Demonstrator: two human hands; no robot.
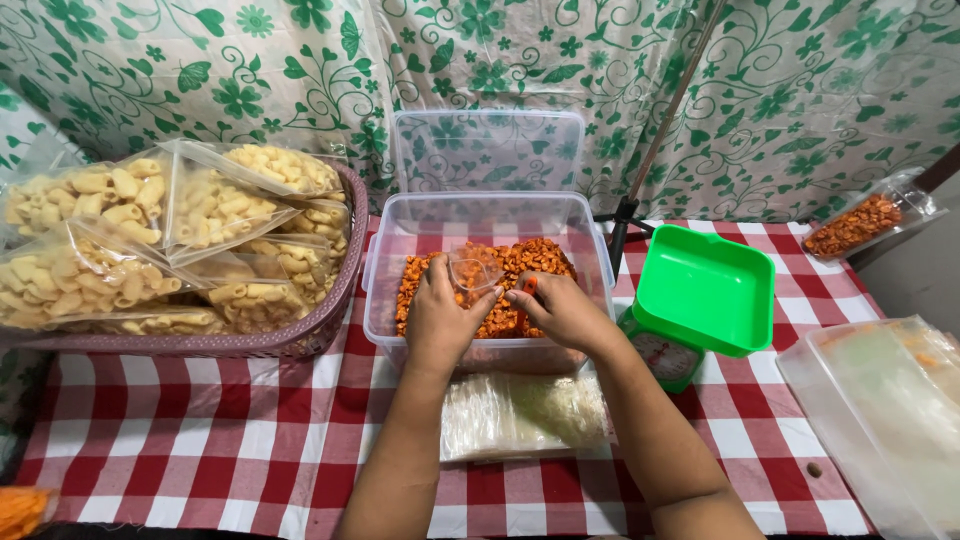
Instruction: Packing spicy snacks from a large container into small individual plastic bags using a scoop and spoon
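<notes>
Both my hands reach into a clear plastic tub (590,262) filled with orange spiced macaroni snacks (540,256). My left hand (438,318) holds a small clear plastic bag (473,270) by its edge, its mouth over the snacks. My right hand (562,312) pinches the bag's other side with a few orange pieces at its fingertips. The tub's clear lid (487,148) stands upright behind it. A stack of flat empty clear bags (520,414) lies on the checked cloth just in front of the tub, between my forearms.
A mauve woven basket (300,340) at left holds several sealed bags of pale macaroni (215,205). A green kitchen scale with a green tray (705,288) stands right of the tub. A filled bag of orange snacks (862,224) lies far right; clear plastic sheets (880,410) at the right edge.
</notes>
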